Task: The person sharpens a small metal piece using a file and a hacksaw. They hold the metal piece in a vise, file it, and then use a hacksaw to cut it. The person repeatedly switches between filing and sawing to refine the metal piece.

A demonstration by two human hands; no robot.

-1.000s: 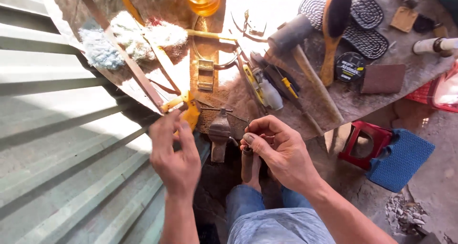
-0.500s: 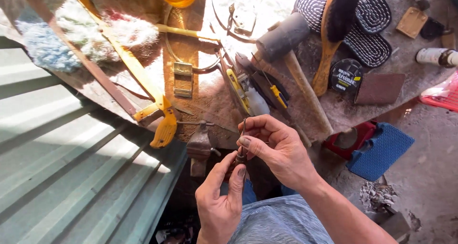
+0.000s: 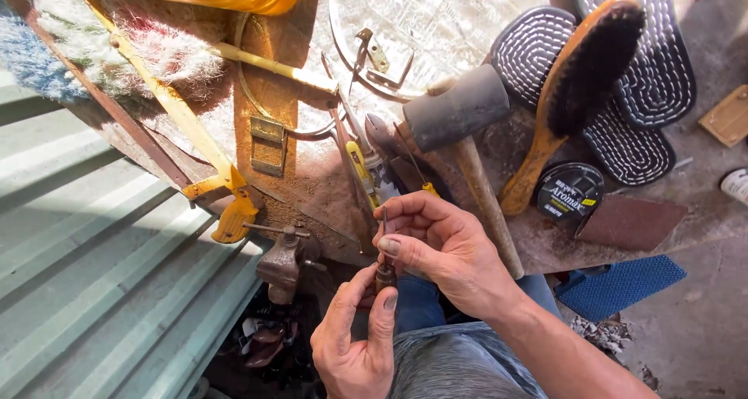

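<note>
The left hand [image 3: 354, 340] pinches a small dark awl handle [image 3: 385, 275] between its fingers; the right hand [image 3: 444, 247] grips the thin metal spike [image 3: 384, 229] just above. Pressing straight along the handle's axis should seat it, beside the bench [image 3: 312, 181] vise [image 3: 282, 263].

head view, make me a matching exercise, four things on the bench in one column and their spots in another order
Things:
1. mallet
2. brush
3. round tin
4. vise

Places:
A. on the patterned insoles
B. at the bench's near edge, left of both hands
C. just below the brush handle's end
D. head near the bench middle, wooden handle running toward the right hand

Pairs: 1-D, 2-A, 3-C, 4-B
</note>
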